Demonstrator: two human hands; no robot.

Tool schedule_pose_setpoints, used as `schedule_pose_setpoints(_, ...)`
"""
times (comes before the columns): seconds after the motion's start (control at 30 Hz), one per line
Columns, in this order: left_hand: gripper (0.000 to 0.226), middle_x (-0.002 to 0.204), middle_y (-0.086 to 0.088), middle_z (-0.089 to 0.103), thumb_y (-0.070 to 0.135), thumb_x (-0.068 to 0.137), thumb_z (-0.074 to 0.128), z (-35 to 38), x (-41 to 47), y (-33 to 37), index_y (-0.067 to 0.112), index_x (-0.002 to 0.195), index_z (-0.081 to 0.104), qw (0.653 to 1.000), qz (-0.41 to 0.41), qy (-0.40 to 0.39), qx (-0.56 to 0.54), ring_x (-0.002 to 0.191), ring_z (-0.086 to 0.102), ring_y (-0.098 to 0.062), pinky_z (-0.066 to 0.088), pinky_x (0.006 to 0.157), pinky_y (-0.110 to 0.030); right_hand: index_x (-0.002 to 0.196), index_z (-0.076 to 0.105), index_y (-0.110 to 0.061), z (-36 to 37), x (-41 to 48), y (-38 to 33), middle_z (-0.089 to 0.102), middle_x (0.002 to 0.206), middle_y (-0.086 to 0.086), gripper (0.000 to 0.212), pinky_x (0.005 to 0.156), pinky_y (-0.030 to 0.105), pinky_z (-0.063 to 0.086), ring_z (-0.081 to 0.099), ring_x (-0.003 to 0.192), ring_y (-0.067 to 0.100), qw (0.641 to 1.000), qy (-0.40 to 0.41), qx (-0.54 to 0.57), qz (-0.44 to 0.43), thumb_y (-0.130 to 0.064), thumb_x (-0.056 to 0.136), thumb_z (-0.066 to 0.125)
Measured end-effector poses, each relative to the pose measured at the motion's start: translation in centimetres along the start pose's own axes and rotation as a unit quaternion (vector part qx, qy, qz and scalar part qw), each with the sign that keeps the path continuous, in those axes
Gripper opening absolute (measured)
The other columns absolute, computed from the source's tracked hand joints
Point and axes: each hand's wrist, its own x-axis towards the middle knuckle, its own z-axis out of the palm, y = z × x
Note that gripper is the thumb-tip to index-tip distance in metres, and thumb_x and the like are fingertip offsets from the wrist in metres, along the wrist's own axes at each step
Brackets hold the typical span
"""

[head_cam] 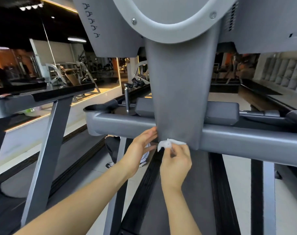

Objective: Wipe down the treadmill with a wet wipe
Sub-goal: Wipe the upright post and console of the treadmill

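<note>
Crumpled white wipe (169, 143) against matte grey column (178, 99)

A crumpled, thin white wet wipe (168, 143) against the treadmill's (178, 99) smooth matt grey column, seemingly plastic, beside a crossbar (246, 141) of faintly glossy painted metal.

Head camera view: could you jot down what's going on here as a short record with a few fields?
place: a gym, other machines behind
machine: treadmill, its grey centre column meeting a crossbar
wipe: white, crumpled wet wipe at the column's bottom edge
right hand: right hand pinches the wipe
left hand: left hand, fingers straight, touches the column's left edge
nearby: cup holder at the crossbar's left end
</note>
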Motion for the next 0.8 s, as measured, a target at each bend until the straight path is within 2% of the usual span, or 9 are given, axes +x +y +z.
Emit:
schedule_pose_setpoints(0.13,0.037,0.138,0.023,0.063,0.035,0.11,0.037,-1.2,0.9,-0.4,0.035,0.141,0.057,0.999,0.01,-0.035,0.005,0.134,0.051,0.005,0.045,0.107,-0.028,0.071,0.062,-0.017,0.2,0.1,2.2,0.059,0.08,0.0,0.027,0.069,0.039,0.047,0.056,0.071,0.009,0.992,0.046,-0.014,0.115,0.006,0.086,0.064)
schedule_pose_setpoints(0.2,0.034,0.135,0.027,0.063,0.039,0.109,0.041,-2.2,1.7,-0.8,0.038,0.138,0.058,0.998,0.005,-0.061,0.001,0.137,0.048,0.002,0.046,0.103,-0.027,0.071,0.064,-0.024,-0.5,0.1,0.7,0.067,0.084,-0.001,0.031,0.071,0.033,0.048,0.063,0.076,0.012,0.991,0.051,0.03,0.12,0.003,0.085,0.064)
schedule_pose_setpoints(0.27,0.04,0.14,0.024,0.061,0.043,0.103,0.042,-3.0,2.2,-1.1,0.037,0.139,0.057,0.996,0.008,-0.084,-0.008,0.137,0.049,0.003,0.045,0.108,-0.032,0.084,0.069,-0.027,-0.6,0.0,-2.6,0.072,0.095,-0.005,0.025,0.073,0.021,0.05,0.068,0.083,0.013,0.995,0.027,0.065,0.066,-0.002,0.087,0.064)
schedule_pose_setpoints(0.33,0.036,0.141,0.021,0.061,0.041,0.107,0.042,-3.9,2.6,-1.2,0.037,0.139,0.059,0.993,0.01,-0.112,-0.017,0.135,0.05,0.004,0.044,0.11,-0.035,0.089,0.066,-0.03,0.6,1.2,-5.7,0.072,0.099,-0.002,0.024,0.075,0.016,0.051,0.068,0.086,0.012,0.996,0.038,0.08,-0.009,-0.006,0.091,0.065)
schedule_pose_setpoints(0.43,0.041,0.143,0.011,0.061,0.042,0.11,0.038,-4.6,2.9,-0.8,0.027,0.142,0.059,0.989,-0.004,-0.14,-0.049,0.137,0.051,-0.002,0.046,0.111,-0.037,0.089,0.062,-0.025,1.8,3.3,-7.3,0.065,0.097,-0.003,0.012,0.074,0.019,0.05,0.064,0.084,0.012,0.993,0.078,0.01,-0.089,-0.015,0.096,0.067)
schedule_pose_setpoints(0.53,0.047,0.142,0.005,0.064,0.045,0.109,0.037,-5.6,3.7,-0.5,0.019,0.142,0.059,0.985,-0.031,-0.154,-0.069,0.135,0.055,-0.007,0.047,0.112,-0.038,0.094,0.064,-0.021,2.4,0.7,-3.5,0.056,0.102,-0.015,0.006,0.071,0.027,0.054,0.062,0.083,0.007,0.979,-0.01,-0.14,-0.145,-0.017,0.098,0.063)
schedule_pose_setpoints(0.6,0.05,0.143,0.004,0.062,0.046,0.109,0.036,-5.9,3.7,-0.1,0.019,0.144,0.058,0.984,-0.036,-0.166,-0.059,0.134,0.055,-0.006,0.046,0.113,-0.038,0.086,0.066,-0.024,2.1,-1.0,-0.4,0.054,0.104,-0.02,0.015,0.072,0.036,0.055,0.064,0.083,0.006,0.969,-0.067,-0.199,-0.132,-0.018,0.098,0.06)
schedule_pose_setpoints(0.67,0.051,0.146,0.003,0.06,0.046,0.109,0.035,-5.8,3.6,0.3,0.017,0.146,0.055,0.981,-0.038,-0.179,-0.064,0.138,0.051,-0.008,0.043,0.116,-0.042,0.08,0.066,-0.026,1.7,-1.0,0.7,0.054,0.104,-0.02,0.022,0.073,0.04,0.055,0.063,0.084,0.008,0.964,-0.072,-0.223,-0.124,-0.023,0.097,0.053)
schedule_pose_setpoints(0.8,0.053,0.148,0.0,0.058,0.047,0.107,0.036,-5.9,3.9,1.0,0.014,0.145,0.056,0.975,-0.058,-0.201,-0.078,0.14,0.05,-0.012,0.042,0.116,-0.045,0.097,0.069,-0.019,1.3,2.4,-5.6,0.058,0.104,-0.014,0.014,0.065,0.033,0.053,0.059,0.082,0.008,0.948,-0.023,-0.224,-0.225,-0.014,0.09,0.057)
